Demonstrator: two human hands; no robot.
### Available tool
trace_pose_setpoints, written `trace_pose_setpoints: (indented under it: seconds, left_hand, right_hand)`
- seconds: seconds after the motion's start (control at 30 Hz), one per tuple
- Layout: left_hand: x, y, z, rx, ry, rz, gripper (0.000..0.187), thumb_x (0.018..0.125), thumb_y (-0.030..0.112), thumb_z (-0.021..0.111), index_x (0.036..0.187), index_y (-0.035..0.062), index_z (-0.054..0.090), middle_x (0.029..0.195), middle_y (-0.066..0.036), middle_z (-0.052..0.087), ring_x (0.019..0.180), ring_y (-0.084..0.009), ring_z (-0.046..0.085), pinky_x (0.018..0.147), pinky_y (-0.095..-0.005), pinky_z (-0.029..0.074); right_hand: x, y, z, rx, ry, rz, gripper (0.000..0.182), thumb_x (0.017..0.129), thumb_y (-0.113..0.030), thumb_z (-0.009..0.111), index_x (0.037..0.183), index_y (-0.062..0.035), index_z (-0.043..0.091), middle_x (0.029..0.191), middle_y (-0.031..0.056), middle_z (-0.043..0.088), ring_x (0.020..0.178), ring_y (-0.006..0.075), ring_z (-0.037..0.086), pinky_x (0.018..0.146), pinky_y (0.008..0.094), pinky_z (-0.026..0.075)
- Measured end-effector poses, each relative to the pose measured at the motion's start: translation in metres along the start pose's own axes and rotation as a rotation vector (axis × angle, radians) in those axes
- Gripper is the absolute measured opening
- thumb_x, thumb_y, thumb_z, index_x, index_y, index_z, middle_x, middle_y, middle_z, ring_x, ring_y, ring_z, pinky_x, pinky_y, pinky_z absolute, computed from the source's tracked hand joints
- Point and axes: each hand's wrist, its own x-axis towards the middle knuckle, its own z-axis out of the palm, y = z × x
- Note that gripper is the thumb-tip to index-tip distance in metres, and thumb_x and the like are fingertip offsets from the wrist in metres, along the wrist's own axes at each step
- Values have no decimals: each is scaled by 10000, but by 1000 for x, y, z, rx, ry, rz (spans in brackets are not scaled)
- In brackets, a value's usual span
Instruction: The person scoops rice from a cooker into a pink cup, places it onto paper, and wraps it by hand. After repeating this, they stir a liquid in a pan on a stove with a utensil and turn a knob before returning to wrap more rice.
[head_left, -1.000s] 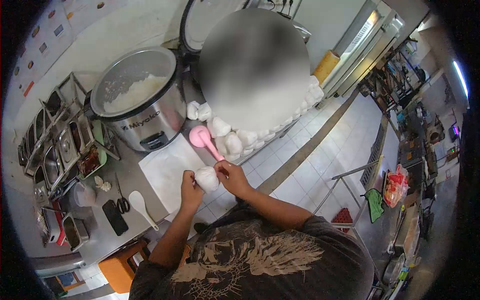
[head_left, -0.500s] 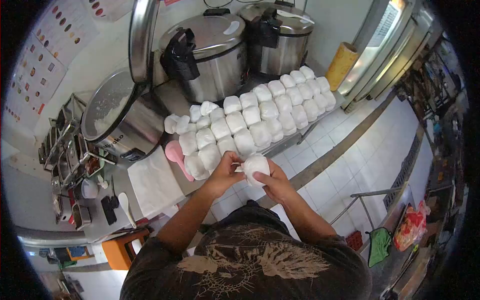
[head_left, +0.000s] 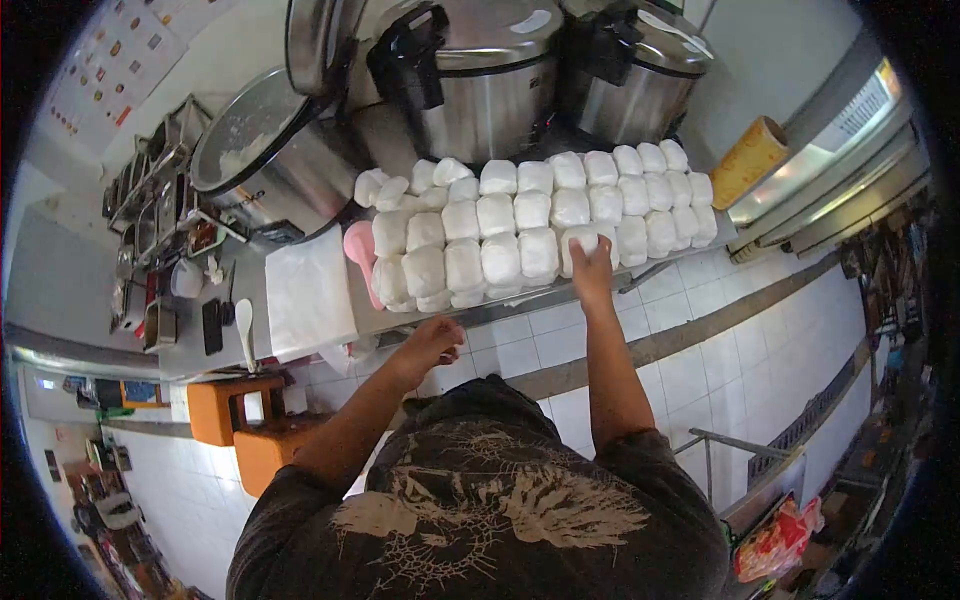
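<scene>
My right hand (head_left: pixel 592 265) grips a white bundle (head_left: pixel 577 243), which looks like rice wrapped in thin plastic, at the front edge of the stacked rows. Many similar white bundles (head_left: pixel 495 213) sit packed together on the metal counter (head_left: pixel 375 320). My left hand (head_left: pixel 430 345) hovers in front of the counter, below the left part of the stack. Its fingers are loosely curled and slightly apart, with nothing visible in them. A pink scoop (head_left: pixel 362 255) lies left of the stack, beside a pile of white sheets (head_left: pixel 308 295).
An open rice cooker (head_left: pixel 290 180) with white rice inside stands at the back left. Two closed cookers (head_left: pixel 490 105) stand behind the stack. A yellow roll (head_left: pixel 750 160) is at the right end. A white spoon (head_left: pixel 246 335) and orange stools (head_left: pixel 270 450) are at left.
My right hand has carried the white bundle forward and right from in front of my body to the stack's front row. My left hand has let go of it and drawn back left.
</scene>
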Motion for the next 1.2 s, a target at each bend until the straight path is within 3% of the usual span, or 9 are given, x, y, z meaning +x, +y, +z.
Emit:
trace_pose_setpoints:
  seconds: [0.2, 0.37, 0.5, 0.53, 0.63, 0.77, 0.87, 1.07, 1.2]
  left_hand:
    - [-61, -136, -78, 147, 417, -116, 284, 962, 286, 667, 1011, 37, 538, 871, -55, 583, 733, -149, 574, 652, -300, 485]
    - [-131, -258, -109, 58, 696, -349, 307, 943, 287, 665, 1041, 21, 544, 866, -94, 631, 677, -189, 619, 595, -343, 515]
    - [-183, -398, -136, 129, 654, -193, 340, 937, 301, 675, 1047, 2, 557, 836, -123, 676, 644, -214, 648, 541, -358, 515]
    - [-202, -402, -120, -93, 760, -292, 349, 937, 308, 679, 1044, -2, 560, 844, -129, 686, 649, -215, 654, 548, -359, 516]
    - [-236, -433, -99, 69, 746, -351, 342, 942, 314, 675, 1048, 7, 569, 844, -122, 685, 635, -205, 649, 562, -362, 514]
    - [-266, -416, -58, -7, 828, -457, 305, 960, 306, 651, 1077, 35, 573, 855, -98, 682, 657, -191, 649, 581, -357, 509]
    - [-278, -419, -42, -171, 906, -512, 275, 975, 296, 630, 1097, 57, 573, 885, -84, 683, 697, -182, 653, 592, -344, 506]
    - [-308, -427, 1, -299, 1009, -502, 257, 1002, 291, 585, 1092, 50, 587, 944, -74, 682, 722, -174, 651, 614, -332, 511]
    - [-332, -491, 42, -603, 1054, -337, 317, 1013, 338, 572, 1087, 33, 617, 935, -83, 687, 712, -173, 646, 605, -335, 517]
  right_hand:
    - [29, 0, 48, -370, 165, -152, 650, 946, -394, 621, 1293, 138, 485, 1160, 311, 628, 1087, 456, 582, 1001, 536, 351]
    - [20, -64, 34, -617, 5, 229, 695, 938, -447, 612, 1432, 5, 428, 1433, 251, 366, 1327, 440, 334, 1046, 627, 305]
    - [12, -36, 27, -497, 212, -340, 687, 963, -423, 574, 1454, 25, 402, 1433, 264, 409, 1333, 459, 355, 1087, 628, 282]
    - [14, -32, 28, -509, 148, -397, 661, 974, -374, 558, 1466, 32, 385, 1456, 269, 403, 1357, 456, 349, 1110, 620, 265]
    - [12, -8, 25, -551, -44, -538, 593, 1008, -228, 509, 1500, 52, 333, 1525, 285, 386, 1431, 447, 332, 1181, 593, 212]
    - [31, 16, 15, -476, 26, -838, 612, 1054, -362, 376, 1505, 51, 346, 1540, 271, 376, 1429, 475, 303, 1176, 571, 213]
    - [22, -8, -3, -396, 132, -724, 608, 1073, -386, 308, 1490, 50, 381, 1504, 275, 413, 1382, 474, 339, 1153, 558, 239]
    - [-27, -100, -4, -166, 214, -890, 587, 1091, -381, 241, 1413, 29, 509, 1419, 215, 498, 1301, 394, 405, 1125, 522, 279]
    - [-122, -152, 45, 321, -448, -839, 523, 1088, -329, 290, 1303, 48, 583, 1318, 189, 573, 1168, 305, 534, 957, 439, 465]
